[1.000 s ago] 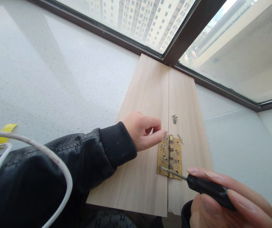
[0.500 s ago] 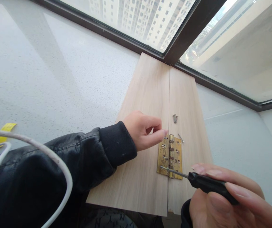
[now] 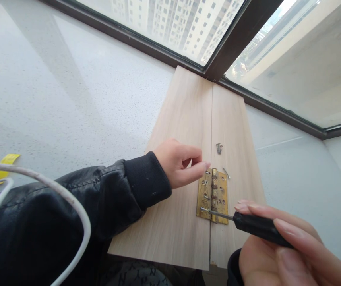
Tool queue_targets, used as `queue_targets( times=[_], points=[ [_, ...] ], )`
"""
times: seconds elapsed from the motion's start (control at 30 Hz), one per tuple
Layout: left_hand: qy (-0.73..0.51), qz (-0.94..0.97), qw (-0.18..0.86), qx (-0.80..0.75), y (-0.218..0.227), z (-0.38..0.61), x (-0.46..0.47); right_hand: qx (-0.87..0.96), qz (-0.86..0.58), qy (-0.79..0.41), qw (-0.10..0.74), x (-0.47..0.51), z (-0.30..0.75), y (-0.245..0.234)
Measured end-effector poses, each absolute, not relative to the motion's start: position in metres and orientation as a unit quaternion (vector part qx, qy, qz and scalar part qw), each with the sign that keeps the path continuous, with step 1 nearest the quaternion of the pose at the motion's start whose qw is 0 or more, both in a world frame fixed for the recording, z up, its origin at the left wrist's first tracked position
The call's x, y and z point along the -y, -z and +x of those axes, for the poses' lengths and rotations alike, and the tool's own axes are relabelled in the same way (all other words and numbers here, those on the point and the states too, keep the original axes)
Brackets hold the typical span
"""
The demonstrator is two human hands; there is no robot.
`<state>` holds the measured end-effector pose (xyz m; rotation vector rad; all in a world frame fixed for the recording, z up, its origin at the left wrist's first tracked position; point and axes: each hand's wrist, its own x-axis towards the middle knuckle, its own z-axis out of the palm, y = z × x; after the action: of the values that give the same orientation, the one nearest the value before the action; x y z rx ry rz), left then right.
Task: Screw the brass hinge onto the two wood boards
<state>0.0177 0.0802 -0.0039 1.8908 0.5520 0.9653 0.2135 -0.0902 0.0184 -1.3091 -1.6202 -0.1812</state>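
Observation:
Two pale wooden boards (image 3: 185,119) lie side by side on a white sill, joined by a brass hinge (image 3: 212,195). My left hand (image 3: 180,163) rests on the left board, fingers curled, with the fingertips touching the hinge's upper left corner. My right hand (image 3: 289,250) grips a black-handled screwdriver (image 3: 256,226); its metal tip sits on a screw at the hinge's lower left hole. Two loose screws (image 3: 219,148) lie on the right board above the hinge, and another screw (image 3: 225,172) lies just right of the hinge's top.
A dark window frame (image 3: 233,43) runs along the boards' far end. A white cable (image 3: 78,210) loops over my left sleeve. A yellow tag (image 3: 6,163) lies on the speckled sill (image 3: 69,99) at the far left.
My right hand has shifted its grip on the screwdriver handle, fingers moving round it; the tip stays on the same screw. My left hand has not moved.

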Motion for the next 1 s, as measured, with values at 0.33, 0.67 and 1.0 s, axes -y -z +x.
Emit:
queue_targets(
  times=[0.33, 0.67, 1.0],
  points=[
    [-0.397, 0.766, 0.455, -0.22, 0.004, 0.018, -0.08, 0.673, -0.551, 0.077, 0.487, 0.075, 0.201, -0.035],
    [-0.396, 0.767, 0.454, -0.222, 0.004, 0.018, -0.08, 0.684, -0.557, 0.076, 0.465, 0.08, 0.203, -0.039],
    [-0.396, 0.768, 0.452, -0.222, 0.004, 0.017, -0.08, 0.696, -0.564, 0.072, 0.439, 0.076, 0.206, -0.041]
  ],
)
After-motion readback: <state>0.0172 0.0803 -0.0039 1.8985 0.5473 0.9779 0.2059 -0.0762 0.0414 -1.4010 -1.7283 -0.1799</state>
